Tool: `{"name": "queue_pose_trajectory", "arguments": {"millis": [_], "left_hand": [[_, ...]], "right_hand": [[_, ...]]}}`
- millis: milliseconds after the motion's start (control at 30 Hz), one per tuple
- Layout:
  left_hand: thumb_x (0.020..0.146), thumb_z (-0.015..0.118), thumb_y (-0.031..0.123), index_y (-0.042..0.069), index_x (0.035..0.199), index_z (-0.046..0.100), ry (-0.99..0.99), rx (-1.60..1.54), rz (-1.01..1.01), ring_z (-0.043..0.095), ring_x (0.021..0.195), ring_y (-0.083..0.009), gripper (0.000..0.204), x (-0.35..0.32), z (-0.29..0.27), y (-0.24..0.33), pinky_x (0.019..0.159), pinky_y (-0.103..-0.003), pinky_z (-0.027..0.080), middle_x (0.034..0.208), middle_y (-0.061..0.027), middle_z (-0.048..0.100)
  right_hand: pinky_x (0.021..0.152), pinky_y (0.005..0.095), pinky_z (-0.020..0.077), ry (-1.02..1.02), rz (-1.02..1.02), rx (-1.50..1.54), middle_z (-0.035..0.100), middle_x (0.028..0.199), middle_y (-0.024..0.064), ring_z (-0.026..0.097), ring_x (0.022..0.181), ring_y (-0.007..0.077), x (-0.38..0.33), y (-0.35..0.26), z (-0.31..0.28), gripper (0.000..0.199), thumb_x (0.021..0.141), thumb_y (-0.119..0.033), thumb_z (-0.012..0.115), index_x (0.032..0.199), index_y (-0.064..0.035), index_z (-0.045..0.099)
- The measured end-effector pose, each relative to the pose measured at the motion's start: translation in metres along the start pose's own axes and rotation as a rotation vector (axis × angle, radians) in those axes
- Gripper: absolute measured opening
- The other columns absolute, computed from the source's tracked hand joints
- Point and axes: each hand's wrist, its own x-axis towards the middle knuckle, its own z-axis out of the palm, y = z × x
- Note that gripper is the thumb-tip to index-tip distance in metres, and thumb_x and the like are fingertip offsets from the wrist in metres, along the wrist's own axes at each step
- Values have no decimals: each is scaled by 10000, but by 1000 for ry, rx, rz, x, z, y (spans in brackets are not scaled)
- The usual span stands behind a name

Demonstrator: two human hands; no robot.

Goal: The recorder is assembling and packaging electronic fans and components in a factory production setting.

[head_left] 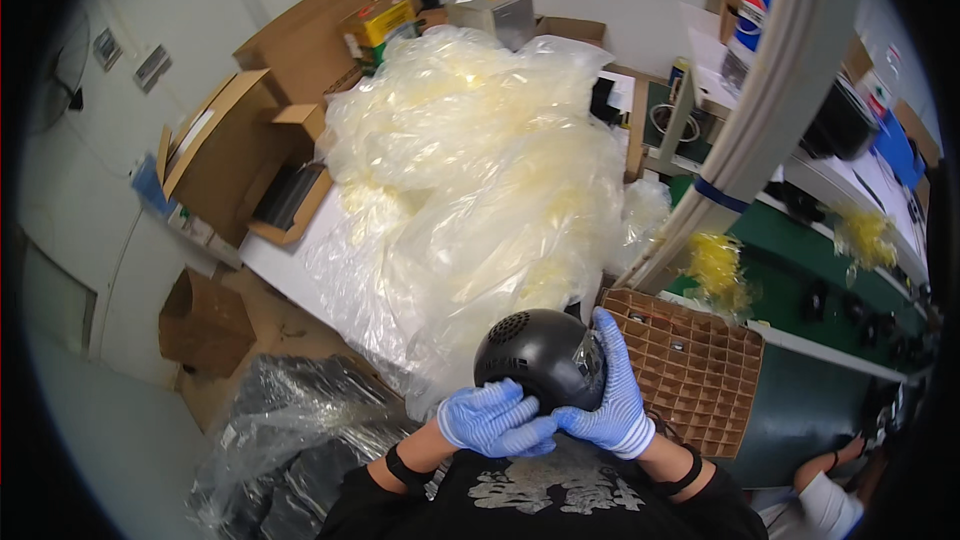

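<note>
Close to my chest is a glossy black round housing (532,355) with a cluster of small holes on its upper left. My right hand (618,395), in a blue-and-white striped glove, grips its right side, fingers up along the edge and thumb beneath. My left hand (492,418), gloved the same way, is closed with bent fingers against the housing's lower left. A shiny patch like clear film (587,352) shows by the right fingers. The housing's underside is hidden. Just beyond it lies a big heap of clear and yellowish plastic bags (480,180) on a white table (285,265).
A brown cardboard divider grid (690,365) lies to the right, near a green conveyor bench (800,420) and a pale post (740,140). Black items in clear plastic (300,440) are at lower left. Open cartons (235,155) stand at left. Another person's arm (830,470) shows at lower right.
</note>
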Motion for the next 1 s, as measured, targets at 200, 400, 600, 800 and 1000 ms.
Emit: {"name": "queue_pose_trajectory", "arguments": {"millis": [200, 400, 600, 800, 1000], "left_hand": [[885, 459, 475, -46, 1273, 437, -183, -335, -774, 321, 1296, -336, 650, 34, 36, 37, 1065, -386, 266, 1321, -253, 383], [896, 558, 381, -39, 1385, 218, 363, -1139, -1220, 362, 1260, -249, 729, 62, 62, 16, 1059, -358, 280, 1354, -179, 368], [882, 597, 337, -30, 1376, 247, 253, -1152, -1222, 414, 1211, -254, 707, 55, 73, 12, 1032, -355, 321, 1337, -186, 385], [880, 601, 330, -44, 1365, 254, 175, -1033, -1146, 430, 1204, -262, 704, 56, 84, 13, 1019, -351, 340, 1319, -197, 401], [856, 630, 352, -68, 1339, 274, 133, -970, -1113, 503, 1127, -262, 732, 49, 90, 12, 971, -346, 391, 1265, -224, 443]], "right_hand": [[928, 394, 386, 402, -247, -475, 436, 1220, 192, 453, 1143, 332, -14, 3, 1, 849, 621, -369, 800, 1255, 8, 379], [945, 454, 381, 375, -521, -960, 417, 1206, 178, 468, 1070, 347, -21, -3, -29, 852, 651, -400, 800, 1325, -92, 378], [706, 421, 409, 512, -634, -1107, 542, 877, 100, 523, 809, 310, -8, -26, -36, 322, 676, -329, 718, 875, -99, 611], [489, 390, 378, 400, -637, -926, 505, 629, 68, 489, 527, 269, -9, -14, -45, 229, 642, -163, 722, 813, -80, 594], [525, 361, 428, 511, -706, -948, 517, 593, 77, 527, 531, 256, -4, -14, -52, 189, 677, -164, 712, 810, -62, 624]]}}
